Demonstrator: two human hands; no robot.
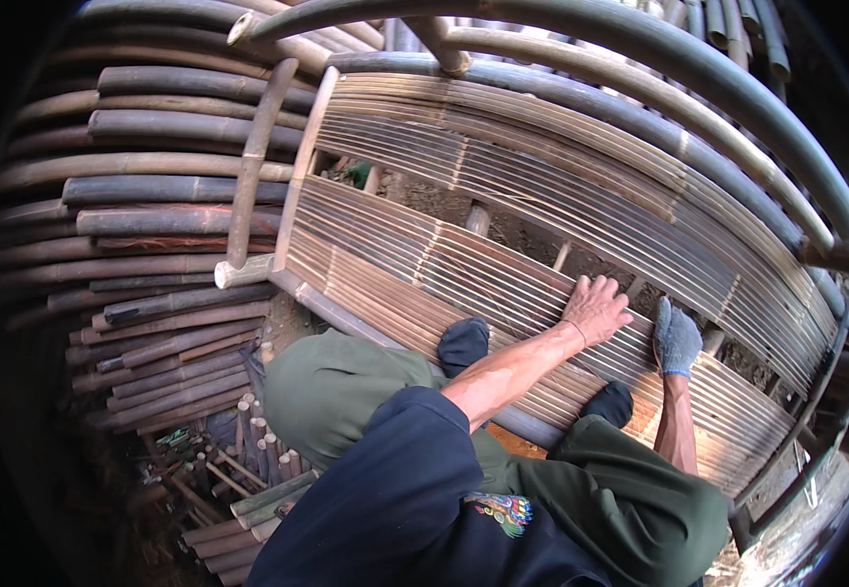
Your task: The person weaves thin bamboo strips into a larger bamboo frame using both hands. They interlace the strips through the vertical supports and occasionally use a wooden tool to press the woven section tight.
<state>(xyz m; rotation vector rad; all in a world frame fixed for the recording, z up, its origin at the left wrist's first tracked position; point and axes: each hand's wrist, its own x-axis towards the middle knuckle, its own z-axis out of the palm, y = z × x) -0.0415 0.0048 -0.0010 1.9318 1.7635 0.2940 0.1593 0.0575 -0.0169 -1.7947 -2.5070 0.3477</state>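
Observation:
A bamboo bench seat of long, narrow slats (375,225) lies in front of me, with a lengthwise gap between its near and far slat sections. My bare left hand (596,308) rests palm down on the near slats beside this gap, its fingers apart and slightly bent at the slat edge. To its right, my right hand (679,338) wears a grey knit glove and is at the same edge. Its fingers are drawn together, and whatever lies under them is hidden. My dark-covered feet (464,344) are on the near slats.
Thick bamboo rails (640,59) curve along the far side of the bench. Stacked bamboo poles (170,186) fill the left. Short cut pieces (238,460) lie at lower left. Through the gap, crosspieces (478,217) and the ground show.

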